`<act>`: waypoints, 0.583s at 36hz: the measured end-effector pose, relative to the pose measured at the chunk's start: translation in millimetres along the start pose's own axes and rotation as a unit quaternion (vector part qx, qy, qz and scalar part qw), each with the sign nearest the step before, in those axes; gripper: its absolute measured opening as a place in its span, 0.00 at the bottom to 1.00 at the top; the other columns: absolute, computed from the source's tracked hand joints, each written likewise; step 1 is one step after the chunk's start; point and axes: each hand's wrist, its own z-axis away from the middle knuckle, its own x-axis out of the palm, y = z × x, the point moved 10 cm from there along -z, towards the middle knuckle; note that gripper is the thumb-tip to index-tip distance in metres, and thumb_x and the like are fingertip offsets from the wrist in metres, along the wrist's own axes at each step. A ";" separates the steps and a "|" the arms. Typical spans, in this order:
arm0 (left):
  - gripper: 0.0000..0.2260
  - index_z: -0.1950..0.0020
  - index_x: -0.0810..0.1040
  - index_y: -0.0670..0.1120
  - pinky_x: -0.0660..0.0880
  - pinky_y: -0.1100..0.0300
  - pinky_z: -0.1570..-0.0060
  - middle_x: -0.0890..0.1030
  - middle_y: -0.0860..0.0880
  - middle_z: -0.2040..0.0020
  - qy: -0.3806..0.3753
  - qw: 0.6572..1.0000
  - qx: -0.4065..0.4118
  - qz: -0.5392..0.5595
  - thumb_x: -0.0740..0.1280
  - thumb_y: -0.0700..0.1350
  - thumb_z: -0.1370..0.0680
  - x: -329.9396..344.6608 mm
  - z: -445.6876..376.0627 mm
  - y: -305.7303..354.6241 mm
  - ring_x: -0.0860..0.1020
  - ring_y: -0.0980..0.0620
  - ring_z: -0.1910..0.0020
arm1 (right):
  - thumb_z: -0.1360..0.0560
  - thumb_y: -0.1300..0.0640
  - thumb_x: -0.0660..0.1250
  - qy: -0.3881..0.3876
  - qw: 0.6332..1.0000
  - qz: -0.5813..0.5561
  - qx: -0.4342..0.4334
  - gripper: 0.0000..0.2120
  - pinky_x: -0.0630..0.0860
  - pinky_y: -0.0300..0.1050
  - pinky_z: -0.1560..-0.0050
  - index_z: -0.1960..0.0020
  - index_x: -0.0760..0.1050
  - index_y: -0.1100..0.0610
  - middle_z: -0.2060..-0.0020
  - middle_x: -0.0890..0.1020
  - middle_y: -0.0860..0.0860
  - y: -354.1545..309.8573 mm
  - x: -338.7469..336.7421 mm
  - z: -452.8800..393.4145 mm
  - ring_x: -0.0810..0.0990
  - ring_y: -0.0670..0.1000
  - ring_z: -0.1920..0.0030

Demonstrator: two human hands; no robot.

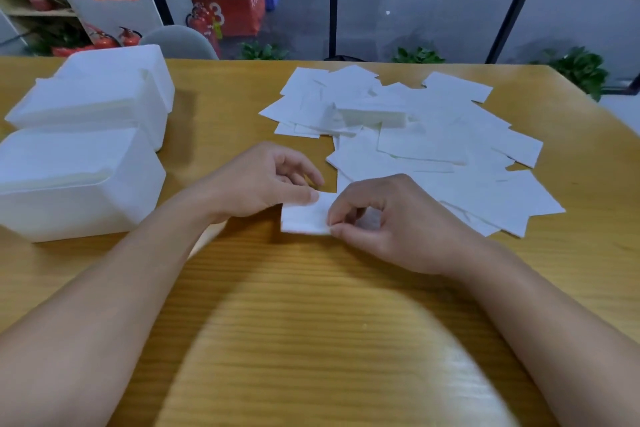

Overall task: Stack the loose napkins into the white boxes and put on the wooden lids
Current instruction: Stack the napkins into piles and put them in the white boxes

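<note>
Nearest the person, on the bare wooden tabletop (311, 305), both forearms are reaching forward and meeting over one small folded napkin (304, 217). The left hand (263, 180) is pressing its thumb down on the napkin's upper left edge, with the other fingers curled loosely above it, probably to keep the sheet from sliding. The right hand (391, 222) is pinching the napkin's right edge between thumb and forefinger, the rest of the fingers arched over the paper, which looks like a grip meant to square or lift the sheet (thin paper like this is likely to crease if pulled hard). The napkin is lying flat on the wood directly between the two hands.

Just beyond the right hand and spreading away to its far side, the loose napkins (433, 146) are lying in an overlapping, scattered heap, some askew; a small tidier stack (372, 116) is sitting among them at the far edge. So most of the sorting appears to be ahead.

To the left of the left hand, the nearer white box (79, 184) is standing open, well apart from the held napkin, with pale layers inside that seem to be napkins already stacked. Beyond it, more white boxes (104, 97) are crowding close together, placed within easy reach for loading. No wooden lids are visible.

Farthest off, past the tabletop's edge, red fire extinguishers (117, 38) and green plants (581, 69) are showing through the glass.
</note>
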 end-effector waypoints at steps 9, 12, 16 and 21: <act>0.07 0.46 0.88 0.47 0.77 0.60 0.60 0.86 0.43 0.53 -0.076 0.997 -0.005 0.001 0.80 0.43 0.22 15.5 10.2 4.0 0.78 0.55 0.62 | 0.21 0.49 0.76 0.167 0.974 0.065 0.137 0.03 0.77 0.40 0.50 0.48 0.84 0.45 0.55 0.82 0.38 48.3 -56.3 2.3 0.80 0.40 0.51; 0.08 0.44 0.87 0.47 0.78 0.58 0.61 0.86 0.43 0.52 -0.081 0.997 0.006 0.004 0.80 0.43 0.22 25.6 12.1 9.2 0.79 0.53 0.61 | 0.22 0.51 0.75 0.188 0.960 0.091 0.186 0.10 0.76 0.44 0.49 0.42 0.83 0.47 0.50 0.81 0.40 68.2 -64.4 6.1 0.77 0.44 0.50; 0.06 0.47 0.86 0.48 0.79 0.55 0.60 0.87 0.46 0.53 -0.057 0.998 0.032 -0.013 0.80 0.43 0.22 33.1 13.3 16.7 0.81 0.50 0.61 | 0.24 0.49 0.75 0.183 0.951 0.144 0.204 0.14 0.72 0.47 0.46 0.39 0.83 0.49 0.48 0.80 0.44 73.0 -65.3 7.1 0.76 0.49 0.46; 0.04 0.50 0.86 0.51 0.82 0.36 0.45 0.87 0.50 0.53 -0.026 0.996 0.062 -0.061 0.80 0.47 0.22 36.4 14.7 23.9 0.84 0.38 0.49 | 0.26 0.41 0.76 0.178 0.935 0.188 0.240 0.22 0.69 0.53 0.38 0.36 0.81 0.48 0.45 0.79 0.46 82.8 -66.6 9.1 0.77 0.53 0.41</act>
